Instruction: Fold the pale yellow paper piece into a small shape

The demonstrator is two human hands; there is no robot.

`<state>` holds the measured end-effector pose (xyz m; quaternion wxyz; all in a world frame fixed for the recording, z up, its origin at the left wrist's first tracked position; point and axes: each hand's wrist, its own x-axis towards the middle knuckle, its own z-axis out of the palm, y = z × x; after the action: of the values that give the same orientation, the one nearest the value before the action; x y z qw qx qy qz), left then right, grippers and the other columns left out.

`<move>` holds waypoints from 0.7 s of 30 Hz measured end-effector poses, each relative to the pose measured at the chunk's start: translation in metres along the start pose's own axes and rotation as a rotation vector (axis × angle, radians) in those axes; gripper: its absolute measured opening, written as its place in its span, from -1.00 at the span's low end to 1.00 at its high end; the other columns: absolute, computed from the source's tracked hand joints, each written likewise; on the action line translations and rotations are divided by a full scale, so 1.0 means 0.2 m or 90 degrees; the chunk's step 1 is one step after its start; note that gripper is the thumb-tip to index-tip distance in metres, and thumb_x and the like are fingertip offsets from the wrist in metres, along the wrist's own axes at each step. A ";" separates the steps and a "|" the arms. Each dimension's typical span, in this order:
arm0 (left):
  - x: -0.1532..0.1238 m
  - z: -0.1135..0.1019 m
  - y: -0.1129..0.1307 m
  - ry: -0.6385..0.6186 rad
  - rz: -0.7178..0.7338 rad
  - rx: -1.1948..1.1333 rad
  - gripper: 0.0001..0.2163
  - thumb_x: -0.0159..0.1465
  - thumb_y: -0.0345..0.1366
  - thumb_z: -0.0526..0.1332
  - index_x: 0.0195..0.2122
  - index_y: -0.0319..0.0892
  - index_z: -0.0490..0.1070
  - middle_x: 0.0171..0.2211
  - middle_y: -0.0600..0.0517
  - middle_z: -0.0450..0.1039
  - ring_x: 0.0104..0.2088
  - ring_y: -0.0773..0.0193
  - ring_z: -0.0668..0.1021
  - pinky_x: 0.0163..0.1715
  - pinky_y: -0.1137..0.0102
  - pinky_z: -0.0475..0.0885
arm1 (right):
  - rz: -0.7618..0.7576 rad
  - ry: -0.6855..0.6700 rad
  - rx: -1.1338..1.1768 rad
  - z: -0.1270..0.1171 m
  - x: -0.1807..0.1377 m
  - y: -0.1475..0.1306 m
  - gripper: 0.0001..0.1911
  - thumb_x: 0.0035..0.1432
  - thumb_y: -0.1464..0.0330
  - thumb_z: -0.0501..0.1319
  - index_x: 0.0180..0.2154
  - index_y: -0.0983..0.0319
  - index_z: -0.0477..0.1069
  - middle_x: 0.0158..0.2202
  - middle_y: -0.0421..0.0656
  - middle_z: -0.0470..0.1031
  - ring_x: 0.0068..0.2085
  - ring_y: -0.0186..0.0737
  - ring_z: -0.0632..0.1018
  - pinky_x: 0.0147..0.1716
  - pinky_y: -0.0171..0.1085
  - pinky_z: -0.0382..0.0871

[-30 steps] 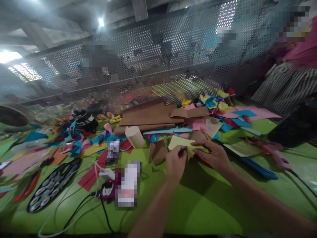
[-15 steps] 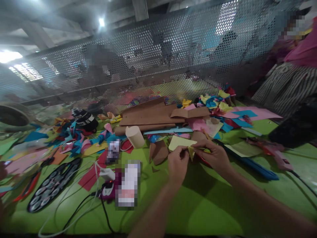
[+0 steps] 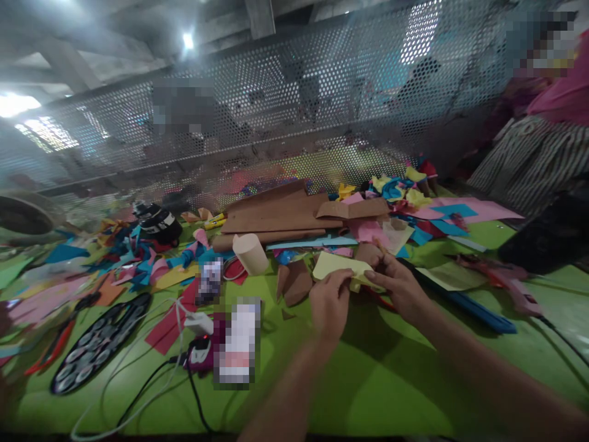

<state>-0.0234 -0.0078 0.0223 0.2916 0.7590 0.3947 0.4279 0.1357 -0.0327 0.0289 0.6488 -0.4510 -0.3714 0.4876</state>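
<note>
Both hands meet over the green table around a small folded piece of pale yellow paper. My left hand pinches its left end, fingers closed. From the other side, my right hand grips the right end between thumb and fingers. Behind my left fingers is a larger pale yellow sheet; whether it joins the held piece I cannot tell. Brown paper pieces lie left of my left hand. A red-handled tool is partly hidden under my right hand.
Left of the hands are a mug, a phone, a power strip with cables, and a paint palette. At right are a blue tool and a pink glue gun. Brown cardboard and paper scraps lie behind; a person stands at right.
The small yellow piece has turned from a narrow upright edge to lying flatter and broader between the fingers. My right fingers have shifted slightly right and up; the left hand has tilted.
</note>
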 end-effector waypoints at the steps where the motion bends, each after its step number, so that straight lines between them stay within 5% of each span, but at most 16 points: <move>1: 0.00 0.00 0.00 0.003 0.014 0.013 -0.66 0.25 -0.61 0.11 -0.09 -0.10 0.52 -0.10 0.08 0.56 -0.07 0.29 0.58 0.02 0.39 0.47 | 0.024 -0.019 -0.006 0.00 0.00 0.00 -0.50 -0.21 0.10 0.56 -0.39 0.21 0.37 -0.47 -0.24 0.39 -0.46 -0.30 0.43 -0.47 -0.38 0.37; 5: -0.01 0.00 -0.01 0.022 0.074 0.062 -0.68 0.28 -0.59 0.12 -0.07 -0.10 0.51 -0.08 0.07 0.55 -0.07 0.30 0.58 0.01 0.39 0.49 | 0.104 -0.087 -0.044 0.01 -0.01 -0.01 -0.52 -0.16 0.03 0.52 -0.39 0.26 0.49 -0.45 -0.15 0.47 -0.46 -0.24 0.47 -0.45 -0.30 0.41; 10: 0.00 0.00 -0.03 0.047 0.142 0.113 -0.72 0.30 -0.56 0.14 -0.09 -0.11 0.51 -0.08 0.08 0.55 -0.11 0.29 0.60 -0.02 0.37 0.51 | 0.112 -0.073 -0.052 0.01 -0.02 -0.03 -0.51 -0.20 0.01 0.52 -0.44 0.28 0.52 -0.48 -0.13 0.48 -0.48 -0.23 0.46 -0.46 -0.28 0.41; 21: 0.00 0.01 -0.04 0.060 0.156 0.135 -0.68 0.26 -0.58 0.17 -0.05 -0.10 0.53 -0.12 0.08 0.57 -0.15 0.28 0.61 -0.05 0.37 0.52 | 0.128 -0.085 -0.008 0.03 -0.02 -0.04 -0.55 -0.20 0.07 0.54 -0.38 0.26 0.57 -0.43 -0.14 0.52 -0.43 -0.26 0.48 -0.42 -0.34 0.41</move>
<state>-0.0239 -0.0036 0.0152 0.1367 0.8070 0.3555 0.4513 0.1320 -0.0363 0.0374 0.5678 -0.4564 -0.3695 0.5769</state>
